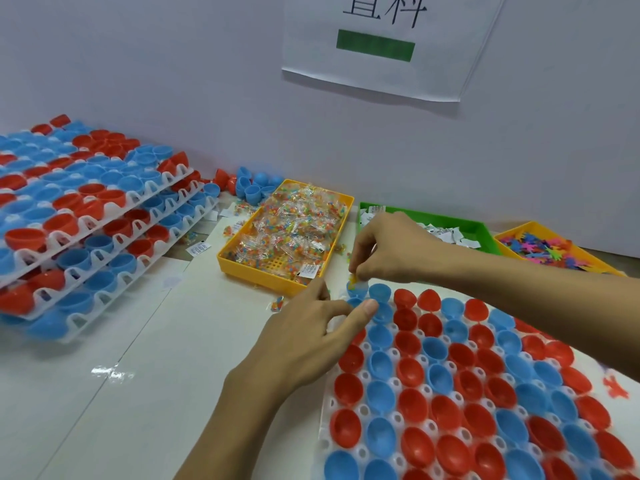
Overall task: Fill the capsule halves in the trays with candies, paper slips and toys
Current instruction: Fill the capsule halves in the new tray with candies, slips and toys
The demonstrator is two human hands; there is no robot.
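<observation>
Head view shows your right hand (388, 247) reaching in from the right with its fingers (363, 268) curled downward, pinching a small yellow-orange candy packet (352, 279) at their tips, directly over a blue capsule half (356, 289) at the far left corner of the white tray (323, 420). Your left hand (304, 337) lies just below and to the left of those fingers, its fingers loosely spread and holding nothing, the thumb (363, 311) stretched toward the same corner and touching the blue halves there. Beyond your fingers sits the yellow bin of candy packets (287, 233); to the right of them, behind your right wrist, is the green bin of paper slips (450, 230), then a yellow bin of coloured toys (540, 249). Far to the left of your fingers, stacked trays of red and blue halves (86, 216) rest on the counter (104, 393).
</observation>
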